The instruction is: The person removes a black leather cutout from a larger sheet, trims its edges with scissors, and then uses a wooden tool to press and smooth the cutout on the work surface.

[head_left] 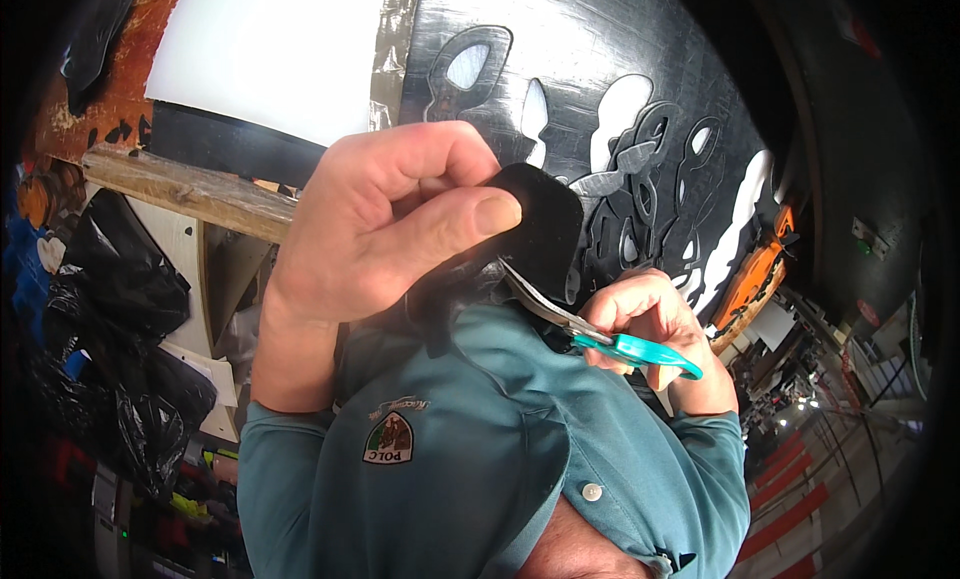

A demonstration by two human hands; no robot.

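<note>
My left hand (370, 229) pinches a flat black piece (548, 224) with a rounded corner between thumb and bent fingers, holding it up in front of my chest. My right hand (655, 324) is closed round the teal handles of a pair of scissors (640, 350). The scissor blades point up and left, lying against the lower edge of the black piece. Whether the blades have the material between them I cannot tell. Part of the piece is hidden behind my left hand.
Beyond my hands, a black sheet (560, 29) with several cut-out shapes covers the table, with loose black offcuts (640, 194) on it. A white sheet (265, 54) lies at the far left, by a wooden rail (185, 189). Black plastic bags (110, 309) hang at the left; orange-handled scissors (750, 269) lie right.
</note>
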